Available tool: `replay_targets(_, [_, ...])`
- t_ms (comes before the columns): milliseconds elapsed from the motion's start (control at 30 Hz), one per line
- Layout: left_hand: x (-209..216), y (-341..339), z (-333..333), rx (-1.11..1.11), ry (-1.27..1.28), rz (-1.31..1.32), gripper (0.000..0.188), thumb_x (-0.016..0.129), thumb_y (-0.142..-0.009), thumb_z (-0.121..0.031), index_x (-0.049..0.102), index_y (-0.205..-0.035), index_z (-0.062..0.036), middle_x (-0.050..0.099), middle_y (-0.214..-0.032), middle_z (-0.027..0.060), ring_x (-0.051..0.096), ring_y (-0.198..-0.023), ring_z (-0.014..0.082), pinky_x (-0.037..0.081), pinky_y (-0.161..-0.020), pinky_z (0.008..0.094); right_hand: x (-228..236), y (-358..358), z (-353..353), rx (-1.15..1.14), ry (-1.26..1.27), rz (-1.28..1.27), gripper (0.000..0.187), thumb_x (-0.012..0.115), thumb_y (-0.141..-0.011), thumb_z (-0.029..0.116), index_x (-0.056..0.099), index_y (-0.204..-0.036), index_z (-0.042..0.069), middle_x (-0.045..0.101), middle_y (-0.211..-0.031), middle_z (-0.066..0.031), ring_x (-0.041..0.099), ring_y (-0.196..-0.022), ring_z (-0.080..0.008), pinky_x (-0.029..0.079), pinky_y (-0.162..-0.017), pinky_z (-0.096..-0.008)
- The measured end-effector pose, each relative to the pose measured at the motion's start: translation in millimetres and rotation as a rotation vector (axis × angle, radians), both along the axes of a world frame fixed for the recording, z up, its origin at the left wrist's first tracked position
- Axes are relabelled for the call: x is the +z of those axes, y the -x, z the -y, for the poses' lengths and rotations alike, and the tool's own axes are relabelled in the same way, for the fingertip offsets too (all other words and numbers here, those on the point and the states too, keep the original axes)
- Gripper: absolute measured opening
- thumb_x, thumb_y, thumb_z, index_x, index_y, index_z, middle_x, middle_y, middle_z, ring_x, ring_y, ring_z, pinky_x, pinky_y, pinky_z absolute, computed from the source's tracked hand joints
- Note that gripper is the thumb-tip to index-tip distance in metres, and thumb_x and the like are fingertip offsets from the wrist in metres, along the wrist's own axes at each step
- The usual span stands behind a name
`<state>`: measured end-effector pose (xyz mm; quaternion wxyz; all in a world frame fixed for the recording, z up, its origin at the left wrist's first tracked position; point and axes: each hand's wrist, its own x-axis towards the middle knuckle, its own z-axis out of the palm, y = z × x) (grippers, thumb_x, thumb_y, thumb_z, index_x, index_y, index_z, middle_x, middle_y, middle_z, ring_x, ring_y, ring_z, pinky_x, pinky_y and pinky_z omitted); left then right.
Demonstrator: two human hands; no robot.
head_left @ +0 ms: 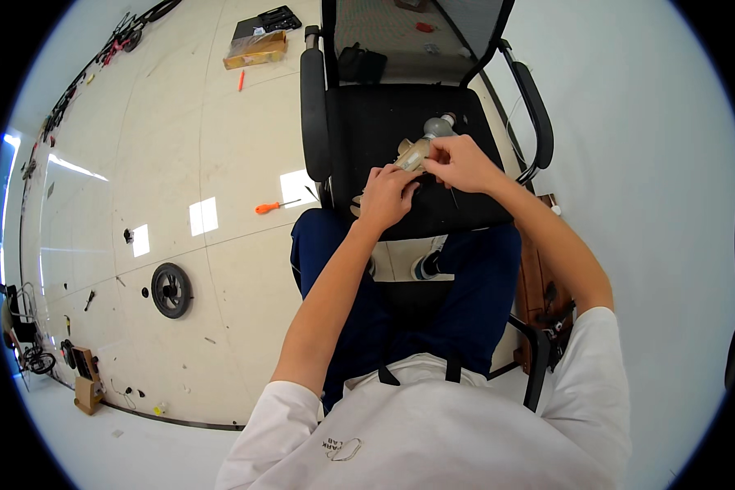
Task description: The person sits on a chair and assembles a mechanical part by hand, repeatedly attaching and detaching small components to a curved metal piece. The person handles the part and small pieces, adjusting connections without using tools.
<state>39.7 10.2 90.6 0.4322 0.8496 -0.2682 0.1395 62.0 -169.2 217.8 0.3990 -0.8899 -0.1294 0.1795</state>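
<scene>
Sitting before a black office chair, the person works over its seat, which serves as the landmark here. On the pale floor to the left of the chair lie a small black wheel and, nearer the chair, an orange-handled screwdriver; beyond the chair's left armrest sits a flat cardboard box. Above the middle of the seat, both hands meet on a small tan and grey part. The left hand pinches its lower end, grip pressed together; the right hand closes its fingers on the upper side, beside the grey rounded cap. A likely risk: the part is held in the air by fingertips only, so a slip could send it or a loose piece off the seat edge onto the floor.
</scene>
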Motion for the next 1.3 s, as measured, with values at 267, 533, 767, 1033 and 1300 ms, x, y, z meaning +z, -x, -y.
replay_targets(267, [-4.5, -7.0, -1.9, 0.074, 0.125, -0.051, 0.012, 0.075, -0.081, -0.011, 0.077, -0.092, -0.0074, 0.071, -0.082, 0.0076, 0.065, -0.082, 0.0247, 0.044, -0.080, 0.0375, -34.4, 19.4, -1.2, -0.480, -0.775, -0.600, 0.017, 0.047, -0.104, 0.012, 0.057, -0.114, 0.002, 0.068, -0.089, -0.0118, 0.068, -0.074, -0.0183, 0.056, -0.069, -0.0291])
replay_targets(533, [-4.0, -4.6, -1.4, 0.060, 0.084, 0.010, 0.016, 0.073, -0.082, -0.007, 0.077, -0.098, -0.0074, 0.071, -0.085, 0.0075, 0.065, -0.082, 0.0247, 0.044, -0.081, 0.0366, 6.6, 10.1, 15.2, 0.272, 0.072, 0.436, 0.013, 0.065, -0.090, 0.002, 0.065, -0.102, -0.004, 0.069, -0.088, -0.0139, 0.067, -0.073, -0.0224, 0.053, -0.069, -0.0329])
replay_targets(767, [-0.2, -0.2, 0.1, 0.042, 0.071, 0.016, 0.016, 0.074, -0.082, -0.008, 0.077, -0.098, -0.0076, 0.072, -0.088, 0.0078, 0.065, -0.084, 0.0259, 0.044, -0.081, 0.0383, -4.4, 3.3, -1.6, -0.159, -0.148, -0.092, 0.015, 0.064, -0.093, 0.010, 0.062, -0.102, -0.001, 0.068, -0.077, -0.0119, 0.067, -0.064, -0.0203, 0.056, -0.062, -0.0308])
replay_targets(1033, [-5.9, -7.1, -1.4, 0.043, 0.104, -0.038, 0.012, 0.075, -0.080, -0.006, 0.077, -0.092, -0.0062, 0.072, -0.083, 0.0070, 0.065, -0.082, 0.0255, 0.044, -0.078, 0.0377, -30.3, 23.9, 0.7, -0.463, -0.616, -0.342, 0.017, 0.053, -0.100, 0.010, 0.059, -0.112, -0.002, 0.070, -0.088, -0.0159, 0.072, -0.072, -0.0207, 0.060, -0.066, -0.0283])
replay_targets(1300, [-1.7, -11.4, 0.4, 0.010, 0.069, 0.048, 0.015, 0.073, -0.081, -0.005, 0.076, -0.096, -0.0074, 0.070, -0.085, 0.0087, 0.063, -0.083, 0.0270, 0.042, -0.077, 0.0396, 15.6, 9.3, 22.8, 0.414, 0.088, 0.566, 0.028, 0.074, -0.086, 0.009, 0.069, -0.112, 0.000, 0.071, -0.095, -0.0163, 0.070, -0.085, -0.0322, 0.055, -0.076, -0.0378])
